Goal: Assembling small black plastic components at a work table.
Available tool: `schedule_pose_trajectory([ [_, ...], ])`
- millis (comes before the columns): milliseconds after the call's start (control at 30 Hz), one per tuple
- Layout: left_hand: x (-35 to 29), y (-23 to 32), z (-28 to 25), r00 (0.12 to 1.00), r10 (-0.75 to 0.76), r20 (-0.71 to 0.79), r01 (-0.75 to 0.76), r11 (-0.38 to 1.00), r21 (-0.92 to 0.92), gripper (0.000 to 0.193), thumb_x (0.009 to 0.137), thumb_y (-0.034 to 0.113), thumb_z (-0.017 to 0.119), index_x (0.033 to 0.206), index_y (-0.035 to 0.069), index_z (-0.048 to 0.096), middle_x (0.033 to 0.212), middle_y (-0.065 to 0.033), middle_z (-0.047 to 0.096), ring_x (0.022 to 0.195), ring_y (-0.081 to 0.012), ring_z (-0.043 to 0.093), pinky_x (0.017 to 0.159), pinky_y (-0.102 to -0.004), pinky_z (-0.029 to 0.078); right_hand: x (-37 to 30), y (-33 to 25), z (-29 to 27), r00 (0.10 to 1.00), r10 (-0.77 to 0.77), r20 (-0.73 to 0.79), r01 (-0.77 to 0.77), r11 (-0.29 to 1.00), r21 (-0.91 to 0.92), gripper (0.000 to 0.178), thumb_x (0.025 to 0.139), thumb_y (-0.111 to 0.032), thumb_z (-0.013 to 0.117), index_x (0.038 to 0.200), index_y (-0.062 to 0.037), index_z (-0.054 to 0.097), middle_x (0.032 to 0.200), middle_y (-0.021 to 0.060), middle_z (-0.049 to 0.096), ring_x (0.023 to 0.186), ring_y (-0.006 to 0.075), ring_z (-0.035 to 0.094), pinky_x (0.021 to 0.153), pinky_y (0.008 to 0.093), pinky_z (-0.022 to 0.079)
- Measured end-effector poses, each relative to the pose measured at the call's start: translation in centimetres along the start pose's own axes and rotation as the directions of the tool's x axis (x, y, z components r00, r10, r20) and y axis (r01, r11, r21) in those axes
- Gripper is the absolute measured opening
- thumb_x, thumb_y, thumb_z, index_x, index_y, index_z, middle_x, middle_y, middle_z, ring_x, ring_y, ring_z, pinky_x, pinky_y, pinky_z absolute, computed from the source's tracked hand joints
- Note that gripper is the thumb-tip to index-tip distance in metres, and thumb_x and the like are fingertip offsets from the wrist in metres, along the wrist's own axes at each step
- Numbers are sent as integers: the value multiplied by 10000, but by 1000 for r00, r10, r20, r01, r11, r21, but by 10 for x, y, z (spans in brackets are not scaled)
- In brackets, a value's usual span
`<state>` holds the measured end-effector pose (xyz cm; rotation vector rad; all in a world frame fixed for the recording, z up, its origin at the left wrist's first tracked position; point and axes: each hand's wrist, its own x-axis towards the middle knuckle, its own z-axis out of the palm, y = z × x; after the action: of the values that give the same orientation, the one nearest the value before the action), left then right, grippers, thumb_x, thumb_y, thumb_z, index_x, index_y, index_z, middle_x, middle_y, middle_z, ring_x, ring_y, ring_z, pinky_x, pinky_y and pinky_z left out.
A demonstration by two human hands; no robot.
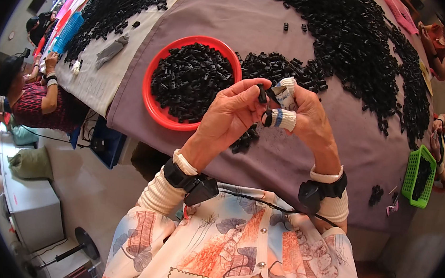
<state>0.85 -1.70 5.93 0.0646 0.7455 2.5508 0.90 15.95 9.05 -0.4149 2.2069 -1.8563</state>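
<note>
My left hand (228, 110) is closed, pinching a small black plastic part (262, 94) between thumb and fingertips. Close beside it, my right hand (312, 115) is bent inward with white knit covers (286, 120) on its fingers. Its fingers are closed around something pale with a dark tip, too small to make out, which points toward the black part. Just left of my hands, a red round basin (148, 91) is heaped with similar black parts (191, 80). More of them lie in a loose pile (284, 67) behind my fingers and partly under my hands.
A large spread of black parts (346, 54) covers the far right of the cloth-covered table (211, 21). A green basket (419, 175) stands at the right edge. A grey glove (111, 51) lies on the left table. Other people sit at the left and right, including one in a dark hat (10, 75).
</note>
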Motion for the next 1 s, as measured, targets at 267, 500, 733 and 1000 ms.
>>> schedule_pose_trajectory([
  [267,2,8,9,999,3,-34,-2,999,46,261,927,139,499,1123,-26,547,919,-77,621,817,-134,599,722,-278,497,16,-5,-1,998,21,56,-17,997,-72,351,681,-259,759,857,-18,573,649,-1,514,599,77,449,534,253,390],
  [500,5,9,12,992,-3,-126,16,995,97,244,921,132,511,1100,-25,563,944,-72,620,806,-114,588,729,-282,502,23,3,-3,998,-11,62,20,990,-139,390,671,-298,750,851,-1,572,642,27,526,583,95,455,534,271,404],
  [733,4,11,11,988,6,-154,13,993,121,229,914,130,525,1079,-19,579,932,-57,620,785,-95,578,701,-262,500,29,10,0,996,-40,78,49,992,-118,381,677,-286,739,828,13,558,625,51,522,563,117,456,527,286,406],
  [1000,6,10,11,983,43,-177,-12,985,173,212,898,123,554,1046,-20,603,911,-53,636,765,-88,589,665,-231,497,32,21,2,991,-95,98,106,988,-113,345,709,-255,708,808,27,535,616,90,497,540,157,439,521,308,396],
])
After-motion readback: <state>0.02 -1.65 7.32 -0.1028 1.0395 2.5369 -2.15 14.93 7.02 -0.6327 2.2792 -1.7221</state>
